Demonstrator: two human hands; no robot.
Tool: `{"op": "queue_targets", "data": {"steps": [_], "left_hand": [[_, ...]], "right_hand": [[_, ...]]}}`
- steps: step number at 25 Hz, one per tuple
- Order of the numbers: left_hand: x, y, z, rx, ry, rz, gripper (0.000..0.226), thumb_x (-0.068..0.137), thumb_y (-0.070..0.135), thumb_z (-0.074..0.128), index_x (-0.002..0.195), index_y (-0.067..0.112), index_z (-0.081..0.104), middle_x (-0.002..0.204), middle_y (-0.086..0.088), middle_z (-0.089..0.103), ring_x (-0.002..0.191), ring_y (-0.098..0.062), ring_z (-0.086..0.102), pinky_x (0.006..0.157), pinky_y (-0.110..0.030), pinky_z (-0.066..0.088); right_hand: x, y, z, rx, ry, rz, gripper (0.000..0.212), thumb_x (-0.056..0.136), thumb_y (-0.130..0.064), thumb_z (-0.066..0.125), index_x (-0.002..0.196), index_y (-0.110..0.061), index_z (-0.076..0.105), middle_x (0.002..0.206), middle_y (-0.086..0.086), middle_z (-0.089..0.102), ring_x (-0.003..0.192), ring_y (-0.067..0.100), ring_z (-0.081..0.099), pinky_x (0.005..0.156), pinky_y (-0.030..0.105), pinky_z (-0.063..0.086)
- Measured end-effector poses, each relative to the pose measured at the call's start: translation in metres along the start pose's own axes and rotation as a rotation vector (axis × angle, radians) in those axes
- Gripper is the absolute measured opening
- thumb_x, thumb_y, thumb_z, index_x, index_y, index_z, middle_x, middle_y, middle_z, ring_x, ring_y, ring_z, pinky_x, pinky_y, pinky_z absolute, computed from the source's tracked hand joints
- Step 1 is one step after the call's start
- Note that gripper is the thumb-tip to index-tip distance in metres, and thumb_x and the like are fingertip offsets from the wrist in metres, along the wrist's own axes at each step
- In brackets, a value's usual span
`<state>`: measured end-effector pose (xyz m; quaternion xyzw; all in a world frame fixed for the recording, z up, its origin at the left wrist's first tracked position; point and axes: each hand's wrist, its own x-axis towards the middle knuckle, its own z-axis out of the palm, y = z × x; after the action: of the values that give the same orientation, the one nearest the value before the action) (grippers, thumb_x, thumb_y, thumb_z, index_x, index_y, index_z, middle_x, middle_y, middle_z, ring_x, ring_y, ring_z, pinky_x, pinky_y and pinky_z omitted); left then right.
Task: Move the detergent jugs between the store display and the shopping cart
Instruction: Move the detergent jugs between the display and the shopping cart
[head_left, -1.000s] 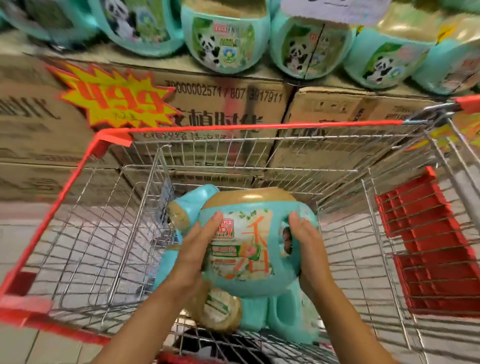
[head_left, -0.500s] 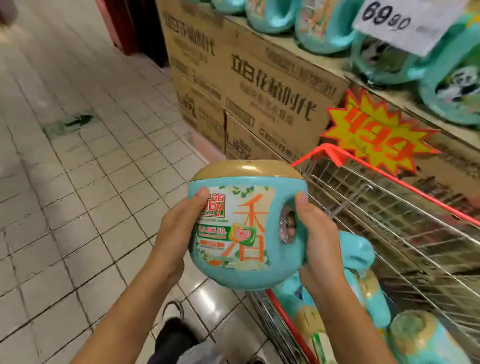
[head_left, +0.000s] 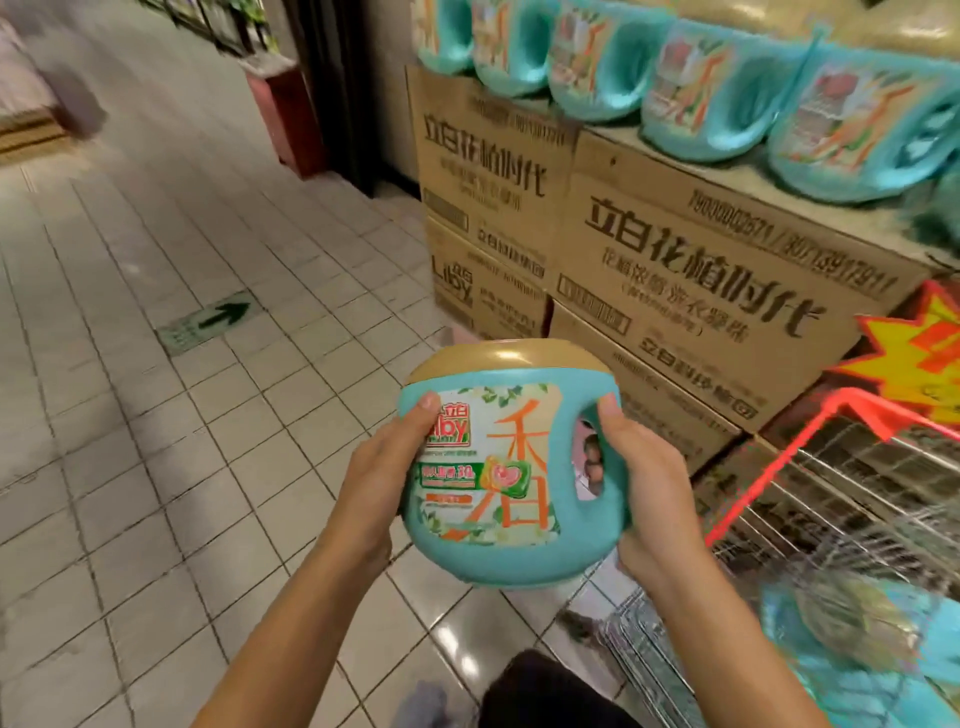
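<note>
Okay: the held jug (head_left: 498, 467) is upright, gold lid up, long axis vertical, label facing the camera, in mid-air above the tiled floor (head_left: 182, 467) and touching nothing but the hands. The left hand (head_left: 387, 467) cups its left side with the thumb laid across the label; the other fingers are hidden behind the jug. The right hand (head_left: 649, 483) is wrapped round the handle, fingers showing through the handle hole.

Key relation: the shopping cart (head_left: 841, 483) lies at 3 to 4 o'clock from the jug, just beside the right hand and lower, with blurred teal cart jugs (head_left: 857, 639) inside. The display row (head_left: 701, 88) sits on cardboard boxes (head_left: 675, 249) at 1 o'clock, higher and farther off.

The jug is outside the cart rim. Judgement: probably headed to the display, so the move is up toward 1 o'clock, and the right hand on the handle is nearer and likely leads. Direction can't be confirmed from this view.
</note>
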<state>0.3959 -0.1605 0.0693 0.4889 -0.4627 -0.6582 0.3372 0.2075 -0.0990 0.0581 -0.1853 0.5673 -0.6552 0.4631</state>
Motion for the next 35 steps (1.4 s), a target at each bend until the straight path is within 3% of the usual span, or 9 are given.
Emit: {"op": "queue_targets", "data": {"steps": [5, 9, 12, 17, 21, 24, 28, 33, 35], "left_hand": [[0.089, 0.035, -0.012, -0.006, -0.077, 0.032, 0.058, 0.064, 0.067, 0.059, 0.094, 0.021, 0.076, 0.092, -0.004, 0.077, 0.08, -0.017, 0.075, 0.056, -0.018, 0.054], [0.183, 0.084, -0.006, 0.01, -0.177, 0.089, 0.064, 0.06, 0.053, 0.074, 0.105, 0.009, 0.069, 0.092, -0.007, 0.077, 0.077, -0.018, 0.075, 0.056, -0.019, 0.054], [0.25, 0.137, 0.006, 0.012, -0.231, 0.171, 0.069, 0.054, 0.048, 0.084, 0.108, 0.011, 0.067, 0.092, -0.004, 0.077, 0.077, -0.018, 0.075, 0.057, -0.02, 0.055], [0.341, 0.224, 0.038, 0.01, -0.357, 0.308, 0.06, 0.062, 0.047, 0.082, 0.109, 0.013, 0.068, 0.096, -0.005, 0.077, 0.083, -0.02, 0.075, 0.06, -0.021, 0.056], [0.405, 0.275, 0.063, 0.005, -0.509, 0.401, 0.057, 0.066, 0.049, 0.08, 0.111, 0.015, 0.069, 0.1, -0.005, 0.077, 0.088, -0.022, 0.075, 0.064, -0.023, 0.057], [0.454, 0.318, 0.079, 0.03, -0.658, 0.504, 0.053, 0.062, 0.055, 0.081, 0.104, 0.023, 0.072, 0.103, -0.004, 0.076, 0.091, -0.022, 0.074, 0.068, -0.024, 0.058], [0.518, 0.388, 0.11, 0.071, -0.809, 0.657, 0.065, 0.037, 0.059, 0.091, 0.092, 0.029, 0.074, 0.1, -0.002, 0.077, 0.091, -0.02, 0.074, 0.068, -0.024, 0.058], [0.587, 0.466, 0.17, 0.16, -0.969, 0.776, 0.072, 0.037, 0.051, 0.093, 0.101, 0.025, 0.072, 0.101, 0.0, 0.077, 0.093, -0.018, 0.073, 0.075, -0.029, 0.058], [0.614, 0.488, 0.199, 0.195, -0.969, 0.779, 0.065, 0.039, 0.049, 0.091, 0.098, 0.032, 0.071, 0.1, 0.004, 0.077, 0.092, -0.015, 0.073, 0.078, -0.033, 0.056]], "right_hand": [[0.075, -0.017, 0.044, 0.036, 0.048, -0.046, 0.051, 0.071, -0.05, 0.076, 0.084, -0.004, 0.059, 0.073, 0.019, 0.046, 0.063, 0.028, 0.037, 0.061, 0.039, 0.03], [0.156, -0.052, 0.074, 0.095, 0.063, -0.097, 0.039, 0.074, -0.043, 0.072, 0.079, -0.007, 0.058, 0.065, 0.009, 0.054, 0.052, 0.018, 0.049, 0.05, 0.027, 0.041], [0.213, -0.098, 0.097, 0.122, 0.057, -0.17, 0.042, 0.077, -0.043, 0.07, 0.089, -0.004, 0.062, 0.067, 0.009, 0.061, 0.055, 0.02, 0.056, 0.05, 0.027, 0.048], [0.283, -0.179, 0.13, 0.127, 0.093, -0.382, 0.061, 0.074, -0.048, 0.069, 0.108, 0.002, 0.062, 0.094, 0.02, 0.055, 0.084, 0.031, 0.049, 0.075, 0.046, 0.042], [0.329, -0.224, 0.144, 0.122, 0.117, -0.484, 0.078, 0.077, -0.05, 0.068, 0.113, 0.017, 0.051, 0.099, 0.024, 0.057, 0.089, 0.036, 0.052, 0.084, 0.062, 0.044], [0.366, -0.257, 0.156, 0.102, 0.161, -0.602, 0.077, 0.075, -0.052, 0.069, 0.107, 0.016, 0.054, 0.097, 0.022, 0.059, 0.084, 0.036, 0.055, 0.078, 0.054, 0.047], [0.418, -0.314, 0.174, 0.057, 0.25, -0.784, 0.092, 0.07, -0.059, 0.073, 0.107, 0.021, 0.047, 0.097, 0.02, 0.051, 0.087, 0.033, 0.048, 0.079, 0.049, 0.039], [0.481, -0.385, 0.175, -0.061, 0.397, -0.874, 0.06, 0.072, -0.054, 0.069, 0.103, -0.003, 0.06, 0.103, 0.013, 0.064, 0.092, 0.031, 0.06, 0.09, 0.052, 0.047], [0.501, -0.408, 0.165, -0.212, 0.44, -0.854, 0.067, 0.066, -0.056, 0.073, 0.109, -0.006, 0.062, 0.111, 0.009, 0.07, 0.103, 0.027, 0.067, 0.097, 0.05, 0.051]]}}
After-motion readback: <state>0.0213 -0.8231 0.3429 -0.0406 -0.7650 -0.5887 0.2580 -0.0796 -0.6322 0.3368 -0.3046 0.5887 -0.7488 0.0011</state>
